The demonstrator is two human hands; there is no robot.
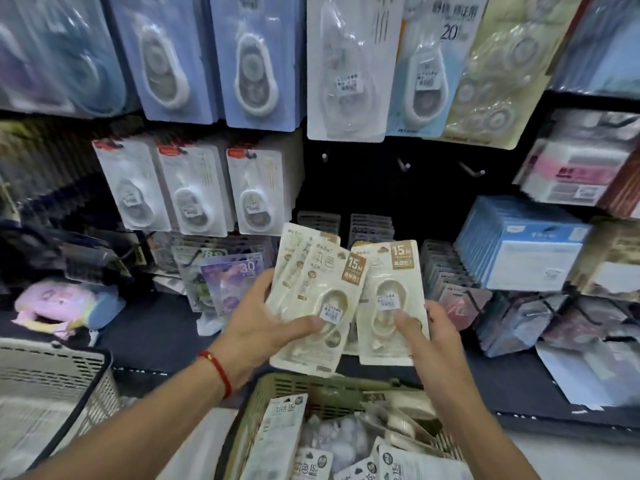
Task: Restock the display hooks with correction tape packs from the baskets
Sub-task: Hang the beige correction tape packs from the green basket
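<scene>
A fanned stack of cream correction tape packs [311, 299] is held in the left hand [263, 327], thumb curled over the front blister, fingers behind. A single cream pack [389, 303] is pinched at its lower edge by the right hand [429, 337]. Both are held above the far rim of the olive basket [277, 393], where more packs [346, 455] lie. Three bare hooks [403, 165] are seen on the dark panel above, beneath the upper hanging row. The packs are judged light: stiff card backing, slick plastic blister, likely to slide within a fan. A grip on the card's lower half is advised, so the top hang-hole is left free for the hook.
</scene>
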